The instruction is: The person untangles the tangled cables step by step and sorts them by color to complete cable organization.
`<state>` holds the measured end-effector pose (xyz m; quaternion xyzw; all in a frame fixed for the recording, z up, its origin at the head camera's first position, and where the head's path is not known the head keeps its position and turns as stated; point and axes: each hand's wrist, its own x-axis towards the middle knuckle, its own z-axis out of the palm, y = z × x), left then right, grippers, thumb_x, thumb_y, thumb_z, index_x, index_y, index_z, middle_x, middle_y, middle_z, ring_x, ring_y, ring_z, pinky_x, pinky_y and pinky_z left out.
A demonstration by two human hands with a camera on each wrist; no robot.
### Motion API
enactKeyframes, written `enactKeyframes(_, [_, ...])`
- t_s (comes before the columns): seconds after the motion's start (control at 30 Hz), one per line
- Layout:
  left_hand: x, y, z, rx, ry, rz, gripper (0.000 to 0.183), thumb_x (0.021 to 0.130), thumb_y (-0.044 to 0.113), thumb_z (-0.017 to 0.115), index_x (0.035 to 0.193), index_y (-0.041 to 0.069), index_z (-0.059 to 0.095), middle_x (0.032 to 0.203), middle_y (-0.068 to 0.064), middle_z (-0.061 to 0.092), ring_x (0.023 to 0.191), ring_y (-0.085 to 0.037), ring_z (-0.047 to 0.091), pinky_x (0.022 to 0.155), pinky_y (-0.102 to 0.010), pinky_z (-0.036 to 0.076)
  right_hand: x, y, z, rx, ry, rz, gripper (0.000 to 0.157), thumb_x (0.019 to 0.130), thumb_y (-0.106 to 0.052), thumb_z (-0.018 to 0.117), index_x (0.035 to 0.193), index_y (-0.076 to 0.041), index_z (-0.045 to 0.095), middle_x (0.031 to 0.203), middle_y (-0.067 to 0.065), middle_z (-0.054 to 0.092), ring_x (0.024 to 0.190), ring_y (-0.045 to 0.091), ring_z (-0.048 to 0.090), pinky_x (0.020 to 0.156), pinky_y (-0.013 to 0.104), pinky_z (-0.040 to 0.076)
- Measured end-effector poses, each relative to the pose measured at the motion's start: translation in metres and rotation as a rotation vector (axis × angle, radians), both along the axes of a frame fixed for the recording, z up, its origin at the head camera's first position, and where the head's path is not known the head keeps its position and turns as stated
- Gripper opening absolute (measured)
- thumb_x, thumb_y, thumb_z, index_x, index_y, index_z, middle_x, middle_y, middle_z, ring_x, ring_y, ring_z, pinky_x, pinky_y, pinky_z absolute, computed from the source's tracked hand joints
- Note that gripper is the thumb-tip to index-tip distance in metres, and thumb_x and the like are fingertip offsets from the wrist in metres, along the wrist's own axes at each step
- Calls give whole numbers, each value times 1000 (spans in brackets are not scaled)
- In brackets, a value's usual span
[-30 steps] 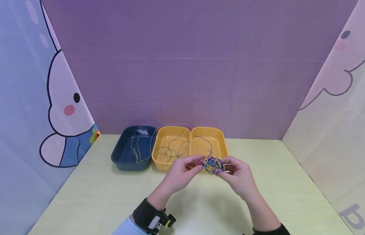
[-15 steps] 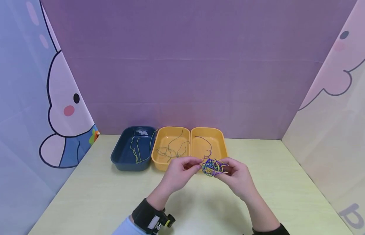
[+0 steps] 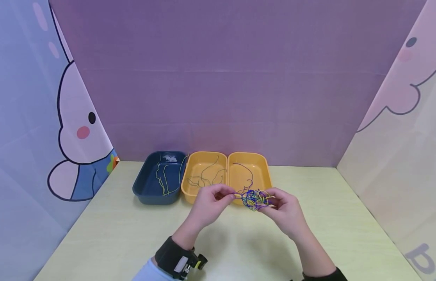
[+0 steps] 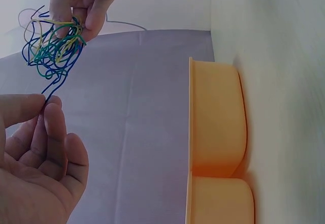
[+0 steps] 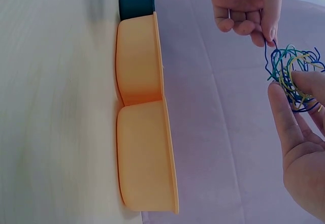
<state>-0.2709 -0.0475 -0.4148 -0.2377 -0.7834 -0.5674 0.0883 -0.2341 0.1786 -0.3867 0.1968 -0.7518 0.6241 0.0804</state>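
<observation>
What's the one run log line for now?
left hand: pinches blue string | right hand: holds string tangle | blue tray: yellow strings inside

The left hand (image 3: 206, 205) has drawn leftward, away from the wire tangle (image 3: 254, 200), and now hides the lower ends of the wires in the middle tray (image 3: 187, 191). Between its fingers (image 3: 226, 200) and the tangle, blue strands (image 4: 57, 84), apparently a loop though small in the head view, now stretch in the open
</observation>
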Motion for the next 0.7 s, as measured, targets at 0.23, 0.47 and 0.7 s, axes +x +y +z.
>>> enactKeyframes(0.23, [1, -5, 4, 19, 21, 45, 7, 90, 11, 67, 95, 14, 71, 85, 8, 67, 72, -13, 58, 61, -30, 52, 0, 4, 1, 8, 29, -21, 22, 76, 18, 68, 95, 11, 60, 98, 29, 63, 87, 36, 64, 69, 34, 57])
enactKeyframes(0.47, [-1, -9, 9, 58, 64, 69, 6, 88, 7, 69, 92, 11, 72, 82, 3, 68, 70, -15, 57, 59, -26, 47, -5, 9, -3, -7, 48, -11, 23, 77, 18, 68, 97, 11, 61, 98, 28, 63, 85, 27, 66, 69, 35, 57])
enactKeyframes(0.7, [4, -14, 15, 76, 107, 113, 6, 88, 7, 69, 91, 8, 73, 81, 2, 68, 70, -13, 57, 61, -30, 50, -18, 18, -22, -18, 32, -55, 24, 76, 13, 71, 97, 2, 65, 97, 19, 66, 84, 27, 66, 69, 35, 57])
